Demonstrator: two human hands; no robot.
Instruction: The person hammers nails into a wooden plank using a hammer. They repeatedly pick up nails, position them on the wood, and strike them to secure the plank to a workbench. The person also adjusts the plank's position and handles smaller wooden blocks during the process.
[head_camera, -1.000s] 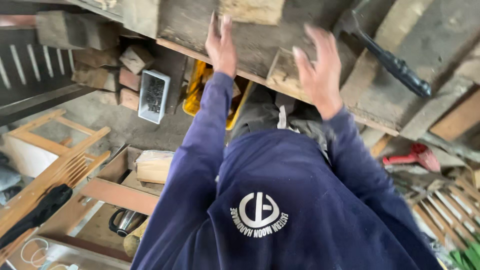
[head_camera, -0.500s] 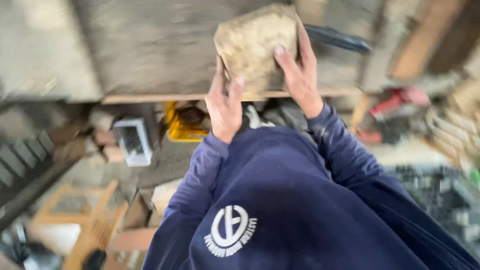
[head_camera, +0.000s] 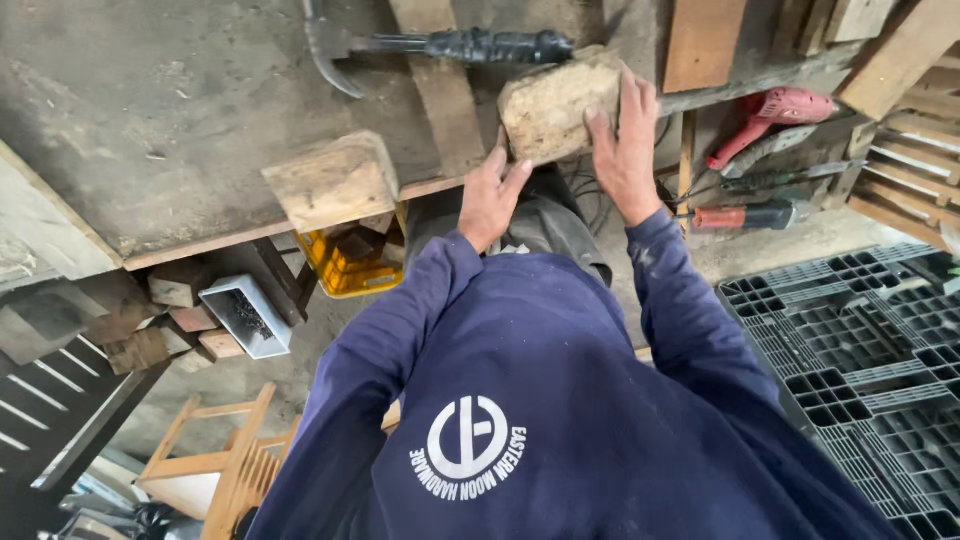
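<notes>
I hold a rough wooden block (head_camera: 553, 102) between both hands at the near edge of a worn wooden workbench (head_camera: 150, 130). My left hand (head_camera: 491, 197) grips its near left corner from below. My right hand (head_camera: 622, 148) clasps its right side, fingers over the top. A second wooden block (head_camera: 332, 182) lies on the bench to the left, apart from my hands. A black-handled hammer (head_camera: 440, 46) rests on the bench just beyond the held block. My dark blue sweatshirt (head_camera: 520, 400) fills the lower middle of the view.
A red power tool (head_camera: 775, 108) and a red-handled tool (head_camera: 750, 215) lie at the right. A black plastic pallet (head_camera: 860, 340) sits lower right. Under the bench are a yellow crate (head_camera: 345, 265), a white bin of fasteners (head_camera: 245, 318) and wood offcuts (head_camera: 140, 330). A wooden frame (head_camera: 225, 465) stands lower left.
One second ago both hands were open above the bench; they then closed on the wooden block. The view has swung right, bringing the hammer, second block and pallet into sight.
</notes>
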